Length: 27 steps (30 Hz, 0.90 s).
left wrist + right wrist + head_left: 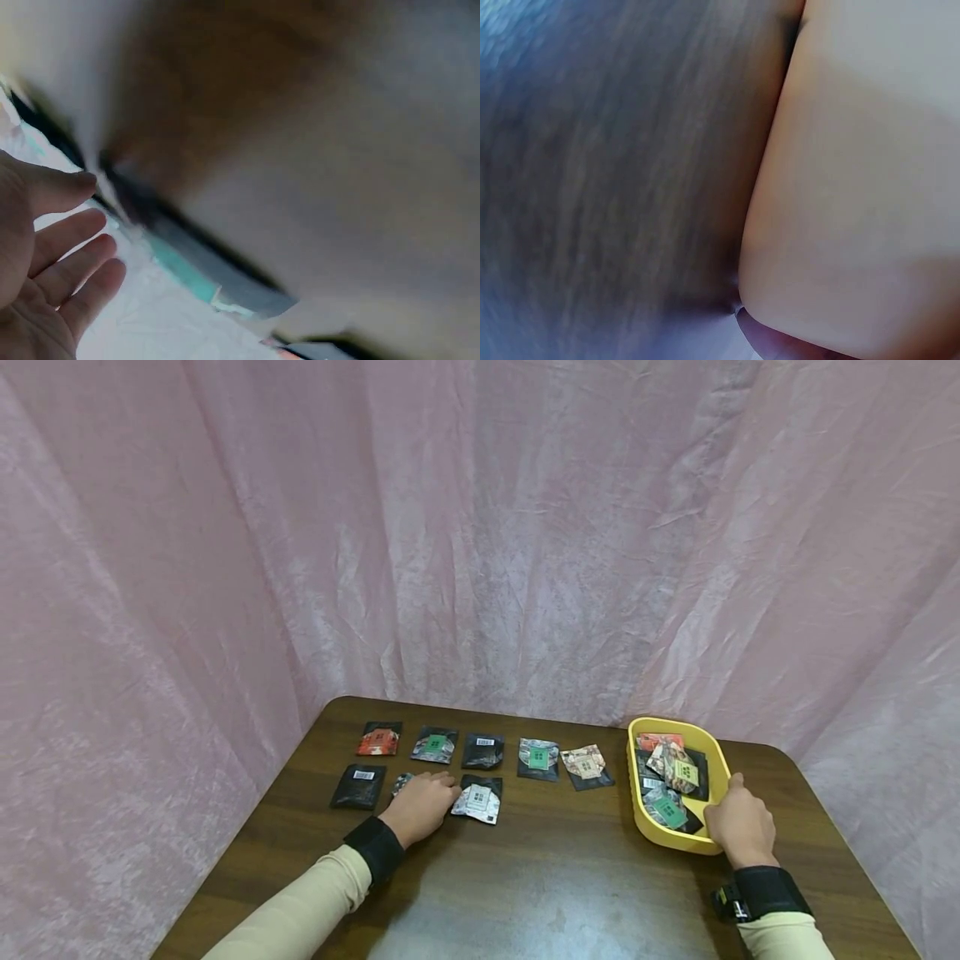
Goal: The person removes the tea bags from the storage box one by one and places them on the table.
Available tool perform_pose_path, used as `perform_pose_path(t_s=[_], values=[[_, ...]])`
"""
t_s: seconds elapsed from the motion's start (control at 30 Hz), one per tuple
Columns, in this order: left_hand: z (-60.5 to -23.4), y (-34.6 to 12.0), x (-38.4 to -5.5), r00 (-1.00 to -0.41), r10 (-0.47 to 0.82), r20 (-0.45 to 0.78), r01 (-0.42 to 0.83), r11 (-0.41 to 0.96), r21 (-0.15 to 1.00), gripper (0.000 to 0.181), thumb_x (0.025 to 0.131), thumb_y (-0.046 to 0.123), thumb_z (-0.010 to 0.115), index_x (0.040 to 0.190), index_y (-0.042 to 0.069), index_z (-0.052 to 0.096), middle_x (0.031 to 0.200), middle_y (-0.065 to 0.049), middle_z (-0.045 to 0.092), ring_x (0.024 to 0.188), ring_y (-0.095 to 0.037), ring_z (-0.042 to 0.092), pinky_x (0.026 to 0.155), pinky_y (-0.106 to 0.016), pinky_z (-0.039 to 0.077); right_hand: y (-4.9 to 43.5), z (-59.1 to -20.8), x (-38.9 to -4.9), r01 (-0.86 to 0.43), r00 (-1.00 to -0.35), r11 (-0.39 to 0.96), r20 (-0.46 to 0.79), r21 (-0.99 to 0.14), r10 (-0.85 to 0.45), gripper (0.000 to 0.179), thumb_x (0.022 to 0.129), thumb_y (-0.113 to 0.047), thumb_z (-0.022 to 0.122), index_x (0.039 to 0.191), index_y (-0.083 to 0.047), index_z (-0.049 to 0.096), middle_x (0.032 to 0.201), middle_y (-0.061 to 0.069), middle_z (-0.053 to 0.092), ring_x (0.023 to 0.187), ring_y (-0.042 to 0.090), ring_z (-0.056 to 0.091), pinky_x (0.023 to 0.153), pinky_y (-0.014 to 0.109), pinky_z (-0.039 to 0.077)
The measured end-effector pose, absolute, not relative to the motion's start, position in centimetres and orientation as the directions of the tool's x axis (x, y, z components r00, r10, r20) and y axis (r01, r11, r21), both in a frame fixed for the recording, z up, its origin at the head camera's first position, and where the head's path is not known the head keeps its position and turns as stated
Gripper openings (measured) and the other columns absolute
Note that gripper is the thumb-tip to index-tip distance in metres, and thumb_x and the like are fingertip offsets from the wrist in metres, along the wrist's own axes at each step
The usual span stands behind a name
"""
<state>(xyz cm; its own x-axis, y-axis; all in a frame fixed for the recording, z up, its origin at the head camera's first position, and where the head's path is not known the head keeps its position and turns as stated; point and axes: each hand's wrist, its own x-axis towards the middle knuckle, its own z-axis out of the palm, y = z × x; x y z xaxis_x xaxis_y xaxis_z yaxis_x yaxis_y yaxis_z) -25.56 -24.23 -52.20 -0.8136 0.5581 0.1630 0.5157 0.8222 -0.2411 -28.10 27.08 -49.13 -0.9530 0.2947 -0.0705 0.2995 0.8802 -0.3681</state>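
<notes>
The left hand's [420, 806] fingers are slightly apart above a small dark patterned packet [401, 782], beside a square black-and-white packet [477, 799]. The right hand [741, 828] touches the yellow plastic basket [677, 841] of assorted packets [684, 770]; I cannot tell whether it grips.

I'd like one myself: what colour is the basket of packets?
Yellow; the basket shows best in the head view.

Looks like a curtained-off recording corner, walled by pink velvety drapes [480, 543] across the head view's top and both sides, with a brown wood-grain table [555, 868] at bottom centre and a black wrist-worn device [729, 903] at lower right. Can't be pinned to home or office.
</notes>
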Motion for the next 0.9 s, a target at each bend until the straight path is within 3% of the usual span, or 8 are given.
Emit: perform_pose_path(t_s=[0.13,0.37,0.5,0.6,0.8,0.9], values=[[-51.5,-24.0,-25.9,-0.811,0.544,0.214,0.5,0.835,-0.229,0.017,0.096,0.008,0.073,0.106,0.019,0.082,0.107,0.001,0.08,0.101,-0.017,0.075,0.089,-0.041,0.062,27.1,-49.0,-28.2,0.307,-0.951,0.88,-0.079,-0.363,0.299,0.086,0.094,-0.014,0.056,0.163,0.015,0.013,0.132,0.049,0.054,0.095,0.051,0.063,0.075,0.054,0.05],[-48.6,-20.8,-26.2,-0.781,0.555,0.287,0.534,0.831,-0.155,0.017,0.1,0.019,0.073,0.115,0.016,0.079,0.118,-0.002,0.079,0.109,-0.021,0.076,0.094,-0.044,0.062,26.9,-48.8,-28.2,0.311,-0.95,0.88,-0.083,-0.358,0.302,0.087,0.094,-0.014,0.057,0.163,0.015,0.012,0.134,0.049,0.053,0.096,0.051,0.063,0.077,0.054,0.05],[-46.7,-17.4,-26.1,-0.764,0.573,0.295,0.581,0.811,-0.069,0.025,0.102,0.025,0.072,0.124,0.015,0.076,0.129,-0.005,0.077,0.117,-0.023,0.075,0.097,-0.043,0.062,26.8,-48.7,-28.3,0.313,-0.949,0.881,-0.078,-0.354,0.306,0.086,0.094,-0.014,0.057,0.163,0.014,0.013,0.134,0.048,0.053,0.098,0.053,0.063,0.078,0.055,0.05],[-45.9,-14.5,-26.3,-0.745,0.599,0.293,0.621,0.784,-0.025,0.033,0.104,0.029,0.07,0.134,0.015,0.072,0.14,-0.006,0.072,0.128,-0.023,0.071,0.107,-0.04,0.059,26.8,-48.8,-28.4,0.309,-0.95,0.882,-0.077,-0.355,0.302,0.087,0.094,-0.014,0.058,0.164,0.013,0.013,0.134,0.049,0.053,0.098,0.054,0.063,0.077,0.056,0.05],[-44.9,-7.6,-26.7,-0.668,0.681,0.3,0.706,0.707,-0.033,0.041,0.107,0.034,0.065,0.144,0.017,0.066,0.148,-0.004,0.068,0.144,-0.022,0.061,0.124,-0.034,0.045,26.8,-49.1,-28.3,0.312,-0.95,0.884,-0.085,-0.348,0.302,0.088,0.094,-0.014,0.059,0.163,0.014,0.012,0.132,0.048,0.054,0.095,0.051,0.062,0.076,0.054,0.05],[-44.5,-3.8,-26.9,-0.631,0.717,0.296,0.741,0.67,-0.045,0.041,0.107,0.035,0.063,0.145,0.019,0.066,0.149,-0.001,0.068,0.144,-0.017,0.06,0.124,-0.03,0.044,26.8,-49.3,-28.1,0.311,-0.95,0.885,-0.078,-0.346,0.303,0.087,0.094,-0.014,0.058,0.163,0.014,0.013,0.132,0.048,0.054,0.096,0.051,0.062,0.077,0.055,0.05]])
